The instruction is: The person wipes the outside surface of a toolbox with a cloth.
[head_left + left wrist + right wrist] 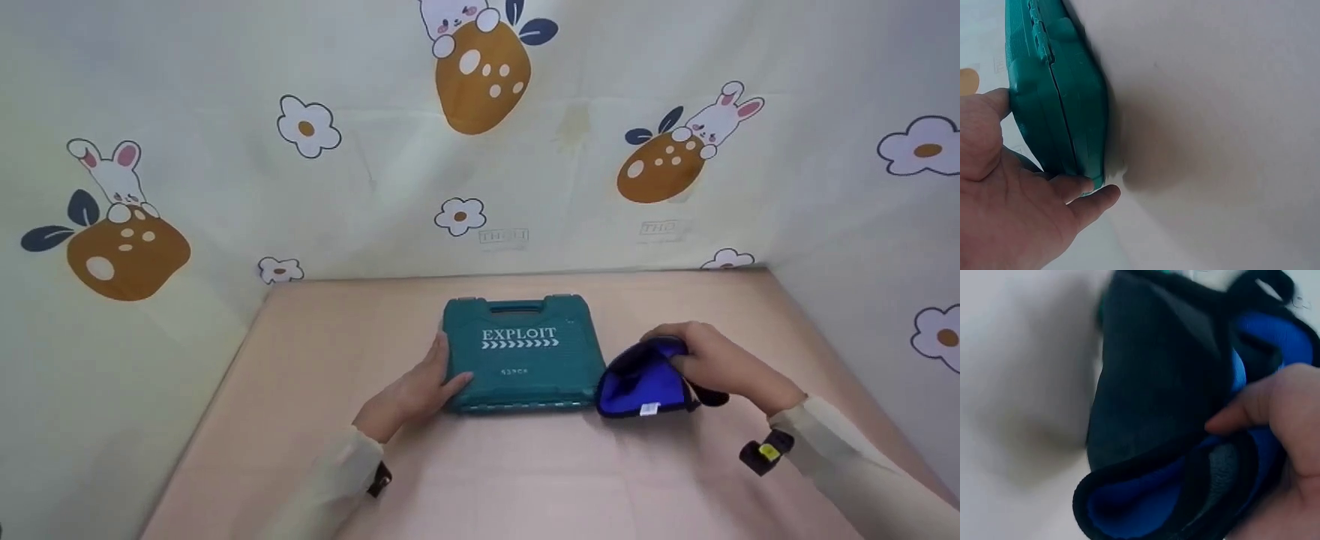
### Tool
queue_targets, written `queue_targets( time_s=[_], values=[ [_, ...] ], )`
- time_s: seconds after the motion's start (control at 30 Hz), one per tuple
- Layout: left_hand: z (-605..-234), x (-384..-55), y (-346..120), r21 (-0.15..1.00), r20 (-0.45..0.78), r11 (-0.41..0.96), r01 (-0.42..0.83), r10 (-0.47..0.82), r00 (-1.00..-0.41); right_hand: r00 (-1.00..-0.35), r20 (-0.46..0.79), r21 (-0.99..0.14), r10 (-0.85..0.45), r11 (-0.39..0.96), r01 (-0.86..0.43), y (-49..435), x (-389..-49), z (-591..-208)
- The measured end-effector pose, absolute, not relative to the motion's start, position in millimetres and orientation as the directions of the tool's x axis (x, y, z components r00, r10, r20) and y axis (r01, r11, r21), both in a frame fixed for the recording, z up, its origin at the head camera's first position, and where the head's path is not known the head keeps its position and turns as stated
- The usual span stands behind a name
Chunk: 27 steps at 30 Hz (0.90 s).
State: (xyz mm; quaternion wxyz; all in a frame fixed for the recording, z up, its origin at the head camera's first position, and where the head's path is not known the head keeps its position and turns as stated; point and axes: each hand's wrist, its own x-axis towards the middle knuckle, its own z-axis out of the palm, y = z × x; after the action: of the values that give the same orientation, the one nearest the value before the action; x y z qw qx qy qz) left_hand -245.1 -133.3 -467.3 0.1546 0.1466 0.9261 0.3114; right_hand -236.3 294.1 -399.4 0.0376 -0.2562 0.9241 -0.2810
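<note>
A teal hard plastic tool case (525, 356) marked "EXPLOIT" lies on the table with its handle on the far side. My left hand (416, 386) holds its left end, thumb on the lid. The left wrist view shows the case (1055, 95) edge-on, with the left hand's (1022, 197) thumb and fingers round its corner. My right hand (720, 360) grips a folded black fabric brace (641, 386) with a blue lining and a white tag, just right of the case. In the right wrist view, the right hand's (1292, 433) thumb presses into the brace (1157, 382); some fingers are hidden.
A pale pinkish cloth covers the table (510, 472). Behind and at both sides stands a light curtain (360, 202) printed with rabbits, fruit and flowers. A dark wrist band (766, 451) with a yellow piece is by the right sleeve.
</note>
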Motion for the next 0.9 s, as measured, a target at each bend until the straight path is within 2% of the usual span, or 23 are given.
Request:
queue_targets(
  time_s=[0.13,0.27,0.37,0.43,0.53,0.7,0.8,0.9],
  values=[
    [-465,-242,-129,0.566,-0.184,0.804,0.180,0.336,-0.924,-0.949,0.096,-0.705,-0.300,0.652,-0.278,291,-243,-392],
    [-458,-236,-119,0.515,-0.104,0.832,0.206,0.299,-0.949,-0.993,-0.017,-0.937,-0.113,0.349,-0.023,281,-247,-384],
    [-449,-230,-104,0.542,-0.021,0.806,0.237,0.295,-0.955,-0.994,-0.090,-0.987,-0.062,0.140,0.081,265,-247,-379],
    [-441,-227,-92,0.596,0.014,0.760,0.259,0.312,-0.950,-0.993,-0.111,-0.991,-0.042,0.086,0.107,250,-245,-377],
    [-427,-224,-71,0.706,0.019,0.660,0.256,0.343,-0.939,-0.997,-0.075,-0.991,-0.010,0.112,0.073,224,-243,-378],
    [-412,-228,-34,0.898,0.010,0.406,0.167,0.362,-0.932,-0.999,0.048,-0.958,-0.021,0.284,-0.052,176,-235,-388],
    [-411,-231,-15,0.976,0.020,0.193,0.096,0.362,-0.932,-0.980,0.154,-0.911,-0.126,0.366,-0.190,151,-229,-397],
    [-413,-230,-5,0.999,0.026,0.029,0.037,0.327,-0.945,-0.932,0.238,-0.846,-0.272,0.413,-0.337,135,-223,-407]
  ],
)
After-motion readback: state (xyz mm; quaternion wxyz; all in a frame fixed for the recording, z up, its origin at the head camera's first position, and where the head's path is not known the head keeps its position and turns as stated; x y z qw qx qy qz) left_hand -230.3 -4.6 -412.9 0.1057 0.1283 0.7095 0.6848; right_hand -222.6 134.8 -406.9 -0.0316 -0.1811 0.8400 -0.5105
